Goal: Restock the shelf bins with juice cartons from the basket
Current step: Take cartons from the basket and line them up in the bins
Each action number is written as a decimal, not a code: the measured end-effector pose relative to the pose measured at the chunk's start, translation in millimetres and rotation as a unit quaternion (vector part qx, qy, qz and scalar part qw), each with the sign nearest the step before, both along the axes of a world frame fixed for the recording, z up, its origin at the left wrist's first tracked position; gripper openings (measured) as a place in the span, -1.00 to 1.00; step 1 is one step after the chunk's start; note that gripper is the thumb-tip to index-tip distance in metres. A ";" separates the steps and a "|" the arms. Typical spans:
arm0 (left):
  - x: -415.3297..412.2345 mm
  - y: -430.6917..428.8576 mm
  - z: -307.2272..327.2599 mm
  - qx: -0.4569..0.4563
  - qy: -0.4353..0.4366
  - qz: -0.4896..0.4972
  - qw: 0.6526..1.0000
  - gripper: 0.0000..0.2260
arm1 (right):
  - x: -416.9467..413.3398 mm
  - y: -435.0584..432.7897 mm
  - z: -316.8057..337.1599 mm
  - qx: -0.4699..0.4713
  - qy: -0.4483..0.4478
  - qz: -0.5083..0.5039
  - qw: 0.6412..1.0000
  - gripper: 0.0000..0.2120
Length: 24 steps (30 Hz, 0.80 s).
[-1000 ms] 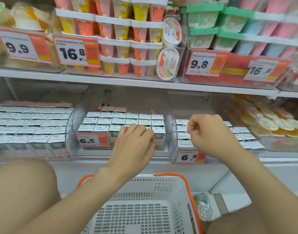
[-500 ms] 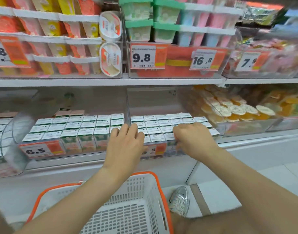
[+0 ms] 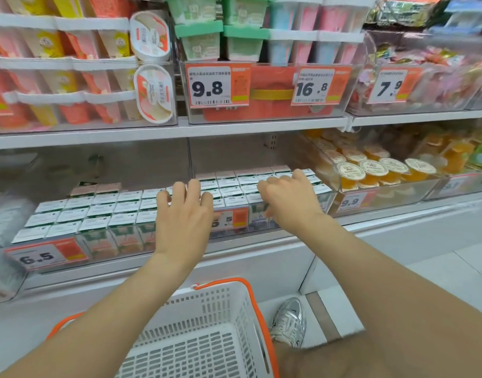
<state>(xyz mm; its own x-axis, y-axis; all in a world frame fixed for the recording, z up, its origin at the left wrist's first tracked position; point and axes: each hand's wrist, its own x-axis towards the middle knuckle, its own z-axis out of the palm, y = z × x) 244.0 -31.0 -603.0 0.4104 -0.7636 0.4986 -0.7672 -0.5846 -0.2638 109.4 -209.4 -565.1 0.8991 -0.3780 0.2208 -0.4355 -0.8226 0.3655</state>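
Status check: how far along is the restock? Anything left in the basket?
Done: the juice cartons fill both clear bins in tight rows, and the visible part of the basket holds none. In hand: the left hand rests spread on the tops and the right hand curls its fingers over the front row, seemingly squaring them. Left: probably only this tidying.

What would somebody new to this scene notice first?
Two bare arms reach forward, the left hand with fingers spread and the right hand beside it, both on packed rows of juice cartons in clear bins. Below them sits a white basket with an orange rim, its visible part holding nothing. Above, bold orange price tags front bright pastel tubs.
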 end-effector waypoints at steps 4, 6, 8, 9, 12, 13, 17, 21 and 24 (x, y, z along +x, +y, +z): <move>-0.2 -3.5 -7.9 0.005 0.019 -0.014 1.000 -0.72 | 3.8 -4.7 -5.7 0.022 0.007 -0.005 1.000 -0.71; 1.1 -3.1 -8.8 -0.008 0.028 -0.025 0.999 -0.71 | 4.0 -5.6 -6.2 0.046 0.007 -0.012 0.999 -0.74; 2.7 2.5 -6.6 -0.023 0.025 -0.045 0.998 -0.68 | 5.3 -3.0 -1.1 0.086 0.002 -0.031 0.996 -0.80; 3.2 8.2 -4.9 -0.031 0.019 -0.059 0.998 -0.68 | 7.6 2.0 3.9 0.110 0.000 -0.037 0.993 -0.81; 7.6 34.6 1.1 -0.057 0.008 -0.086 0.995 -0.71 | 21.7 37.4 24.0 0.173 -0.049 -0.017 0.984 -0.72; 11.6 46.5 4.0 -0.068 0.014 -0.085 0.994 -0.72 | 28.6 56.2 31.5 0.186 -0.086 0.001 0.979 -0.74; 42.0 99.5 19.0 -0.084 0.037 -0.044 0.995 -0.65 | 61.2 136.1 42.7 0.218 -0.153 0.127 0.956 -0.87; 90.6 151.9 34.1 -0.035 0.056 0.051 0.997 -0.59 | 102.8 180.5 27.3 0.239 -0.130 0.211 0.939 -0.78; 130.3 183.9 42.4 -0.020 0.096 0.111 0.989 -0.54 | 142.1 195.7 12.4 0.227 -0.118 0.229 0.939 -0.73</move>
<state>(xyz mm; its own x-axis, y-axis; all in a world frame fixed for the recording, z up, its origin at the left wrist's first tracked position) 374.2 152.9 -560.6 0.6555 -0.6253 0.4235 -0.6525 -0.7513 -0.0993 251.5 -13.7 -552.6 0.9364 -0.0675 0.3445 -0.0232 -0.9911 -0.1312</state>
